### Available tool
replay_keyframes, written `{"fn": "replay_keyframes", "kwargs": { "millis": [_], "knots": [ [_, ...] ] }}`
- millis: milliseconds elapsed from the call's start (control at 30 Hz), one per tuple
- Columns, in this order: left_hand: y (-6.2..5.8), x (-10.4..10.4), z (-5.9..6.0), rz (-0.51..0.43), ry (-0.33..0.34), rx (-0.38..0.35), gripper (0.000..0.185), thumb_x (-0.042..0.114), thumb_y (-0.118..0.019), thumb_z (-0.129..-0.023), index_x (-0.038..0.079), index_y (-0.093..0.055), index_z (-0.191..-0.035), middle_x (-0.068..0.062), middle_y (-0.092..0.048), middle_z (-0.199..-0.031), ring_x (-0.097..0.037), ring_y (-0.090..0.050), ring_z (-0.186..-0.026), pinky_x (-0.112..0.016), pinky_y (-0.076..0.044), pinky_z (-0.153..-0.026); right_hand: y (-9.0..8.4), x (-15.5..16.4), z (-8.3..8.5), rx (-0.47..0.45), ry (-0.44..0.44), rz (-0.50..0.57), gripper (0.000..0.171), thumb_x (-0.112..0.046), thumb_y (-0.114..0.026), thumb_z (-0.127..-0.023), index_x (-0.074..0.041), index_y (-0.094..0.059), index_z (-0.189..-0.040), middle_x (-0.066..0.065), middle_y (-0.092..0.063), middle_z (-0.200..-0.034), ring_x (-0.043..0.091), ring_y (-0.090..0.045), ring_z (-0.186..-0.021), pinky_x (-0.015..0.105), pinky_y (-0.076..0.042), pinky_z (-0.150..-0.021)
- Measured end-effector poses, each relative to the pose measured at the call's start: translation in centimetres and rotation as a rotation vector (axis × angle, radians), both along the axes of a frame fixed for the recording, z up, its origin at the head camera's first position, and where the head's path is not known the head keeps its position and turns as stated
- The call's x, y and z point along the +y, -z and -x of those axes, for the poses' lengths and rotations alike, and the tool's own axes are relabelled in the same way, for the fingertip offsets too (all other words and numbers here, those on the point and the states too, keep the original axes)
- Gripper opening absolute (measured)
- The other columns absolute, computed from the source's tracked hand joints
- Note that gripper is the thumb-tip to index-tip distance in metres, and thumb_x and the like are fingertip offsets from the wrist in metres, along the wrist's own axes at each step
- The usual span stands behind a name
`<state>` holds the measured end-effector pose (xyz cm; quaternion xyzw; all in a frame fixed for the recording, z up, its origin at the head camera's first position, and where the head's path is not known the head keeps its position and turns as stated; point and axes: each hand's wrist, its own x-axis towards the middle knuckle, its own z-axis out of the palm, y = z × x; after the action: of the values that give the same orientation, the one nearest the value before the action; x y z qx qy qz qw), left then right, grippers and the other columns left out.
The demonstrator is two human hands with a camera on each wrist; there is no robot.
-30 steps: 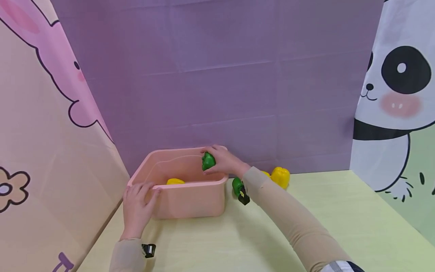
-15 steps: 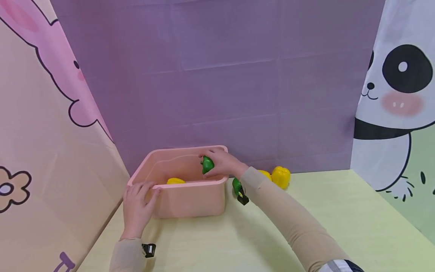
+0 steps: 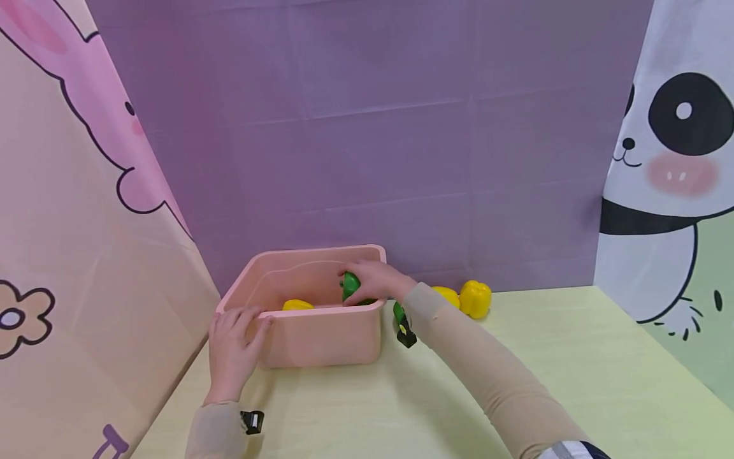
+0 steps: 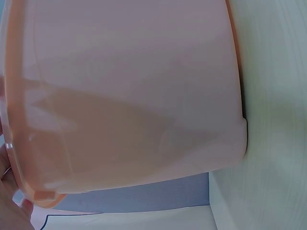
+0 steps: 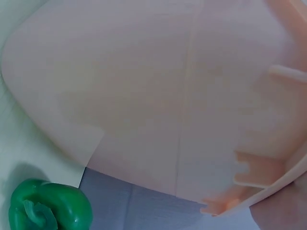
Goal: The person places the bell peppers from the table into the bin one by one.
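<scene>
Low inside the pink plastic bin (image 3: 321,338), my right hand (image 3: 375,278) grips a green bell pepper (image 3: 350,287) between thumb and fingers, at the bin's right end. A strip of dark green shows beneath that palm. My left hand (image 3: 234,347) holds the bin's near left rim, its fingers hooked over the edge. In the left wrist view, fingertips of this hand show along the rim. A yellow bell pepper (image 3: 297,305) lies in the bin, partly hidden by the front wall. The right wrist view shows the bin's outer wall; the held pepper is hidden there.
Another green bell pepper (image 5: 50,206) sits on the table right of the bin, partly behind the right wrist. Two yellow bell peppers (image 3: 475,299) stand farther right near the purple backdrop (image 3: 367,140). The pale table (image 3: 321,408) meets printed cloth walls left and right.
My right hand has lowered the green bell pepper deeper into the bin. My left hand has stayed on the rim.
</scene>
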<state>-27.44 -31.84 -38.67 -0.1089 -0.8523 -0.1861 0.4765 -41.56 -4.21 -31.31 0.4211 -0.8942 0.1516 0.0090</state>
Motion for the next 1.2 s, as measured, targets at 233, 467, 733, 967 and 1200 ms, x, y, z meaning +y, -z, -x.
{"fn": "replay_keyframes", "kwargs": {
  "millis": [233,467,733,967,1200],
  "knots": [
    [-0.2,0.12,-0.13,-0.012,-0.008,-0.004,0.025,0.019,-0.075,-0.083,0.005,-0.068,-0.102,-0.015,-0.063,-0.099,-0.036,-0.054,-0.1,-0.063,-0.022,-0.105,-0.53,-0.1,-0.37,0.033,-0.007,-0.086,0.05,-0.046,-0.073,-0.082,-0.027,-0.058,-0.126,-0.01,-0.062,-0.11,0.011,-0.054,-0.09,0.026,-0.043,-0.076],
    [-0.32,0.14,-0.08,-0.013,-0.004,-0.007,0.025,0.018,-0.074,-0.083,0.004,-0.068,-0.103,-0.015,-0.063,-0.101,-0.036,-0.053,-0.102,-0.064,-0.022,-0.105,-0.4,-0.12,-0.08,0.05,-0.005,-0.111,0.049,-0.048,-0.07,-0.082,-0.028,-0.06,-0.126,-0.01,-0.062,-0.118,0.01,-0.054,-0.093,0.027,-0.043,-0.08],
    [-0.23,0.13,-0.14,-0.012,-0.01,-0.014,0.025,0.019,-0.073,-0.083,0.004,-0.068,-0.103,-0.016,-0.063,-0.101,-0.036,-0.053,-0.101,-0.063,-0.021,-0.105,-0.28,-0.21,0.01,0.038,0.004,-0.127,0.05,-0.047,-0.07,-0.082,-0.03,-0.06,-0.128,-0.01,-0.061,-0.123,0.011,-0.054,-0.098,0.029,-0.042,-0.085],
    [-0.06,0.17,-0.19,-0.019,-0.016,-0.037,0.026,0.02,-0.073,-0.084,0.005,-0.068,-0.105,-0.015,-0.063,-0.101,-0.036,-0.053,-0.103,-0.062,-0.02,-0.107,-0.01,-0.28,-0.01,0.04,0.013,-0.15,0.042,-0.036,-0.072,-0.081,-0.029,-0.066,-0.122,-0.014,-0.065,-0.117,0.006,-0.056,-0.107,0.031,-0.04,-0.094],
    [0.0,0.21,-0.16,-0.016,-0.02,-0.036,0.026,0.021,-0.073,-0.085,0.005,-0.068,-0.105,-0.015,-0.063,-0.101,-0.036,-0.053,-0.102,-0.062,-0.021,-0.107,0.04,-0.25,-0.04,0.002,0.039,-0.118,0.041,-0.033,-0.072,-0.08,-0.027,-0.067,-0.12,-0.009,-0.068,-0.111,0.006,-0.059,-0.103,0.03,-0.04,-0.093]
  ]
}}
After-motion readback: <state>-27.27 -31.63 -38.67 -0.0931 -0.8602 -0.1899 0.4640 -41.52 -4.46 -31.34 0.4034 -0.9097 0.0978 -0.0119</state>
